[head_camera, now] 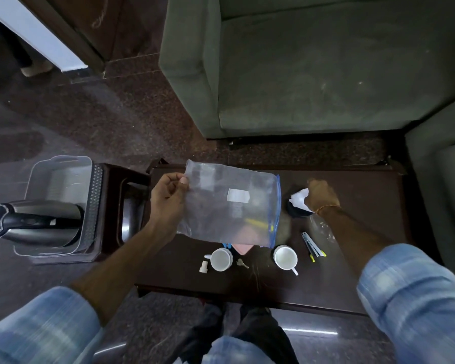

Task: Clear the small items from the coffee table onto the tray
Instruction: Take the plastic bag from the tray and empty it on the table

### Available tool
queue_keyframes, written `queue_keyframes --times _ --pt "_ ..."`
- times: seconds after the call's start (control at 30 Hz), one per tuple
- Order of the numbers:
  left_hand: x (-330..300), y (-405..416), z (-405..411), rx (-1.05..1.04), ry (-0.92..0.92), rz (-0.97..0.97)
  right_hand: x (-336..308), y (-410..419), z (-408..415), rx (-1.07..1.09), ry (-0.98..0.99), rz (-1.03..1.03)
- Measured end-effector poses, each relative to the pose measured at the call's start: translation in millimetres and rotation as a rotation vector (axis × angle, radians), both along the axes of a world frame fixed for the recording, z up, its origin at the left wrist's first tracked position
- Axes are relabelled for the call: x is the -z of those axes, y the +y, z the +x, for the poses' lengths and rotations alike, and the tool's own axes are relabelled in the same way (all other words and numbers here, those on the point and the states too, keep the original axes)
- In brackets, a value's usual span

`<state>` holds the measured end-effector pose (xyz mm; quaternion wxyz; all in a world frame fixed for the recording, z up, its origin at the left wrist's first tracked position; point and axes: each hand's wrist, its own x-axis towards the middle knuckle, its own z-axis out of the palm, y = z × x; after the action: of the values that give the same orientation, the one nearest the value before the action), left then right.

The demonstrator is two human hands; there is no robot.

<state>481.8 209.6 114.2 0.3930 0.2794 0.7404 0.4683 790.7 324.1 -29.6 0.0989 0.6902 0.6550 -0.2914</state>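
My left hand [168,198] pinches the left edge of a clear zip bag [229,203] with a blue seal, held flat above the dark coffee table [365,185]. My right hand [322,194], blurred, is closed on a crumpled white tissue [298,198] that rests on a dark round object [296,211]. On the table lie two white cups [221,259] [286,258], a small key [241,263], a white plastic piece [204,266], pens [313,245] and a pink item [243,248] partly hidden under the bag. The clear plastic tray [55,169] sits on a stool to the left.
A black and steel kettle [32,222] lies in the tray on a dark stool [110,206]. A green sofa [313,61] stands beyond the table, another green seat [441,179] at the right. My knees [234,345] are against the table's near edge.
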Motion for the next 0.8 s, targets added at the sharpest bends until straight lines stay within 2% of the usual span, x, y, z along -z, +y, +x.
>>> queue_keyframes --times 0.27,0.5,0.63,0.8 --pt "5.8 3.4 9.6 0.019 -0.018 0.013 6.7 -7.6 15.9 0.158 0.177 0.012" --pt "8.4 -2.3 13.6 0.054 -0.025 0.058 15.5 -21.0 27.7 0.227 0.193 -0.016" --pt "10.4 -8.4 12.4 0.053 -0.007 0.067 11.5 -18.2 18.3 0.271 0.119 0.022" --pt "20.2 -24.2 10.4 0.043 -0.029 0.054 14.6 -17.0 10.8 0.196 -0.003 -0.003"
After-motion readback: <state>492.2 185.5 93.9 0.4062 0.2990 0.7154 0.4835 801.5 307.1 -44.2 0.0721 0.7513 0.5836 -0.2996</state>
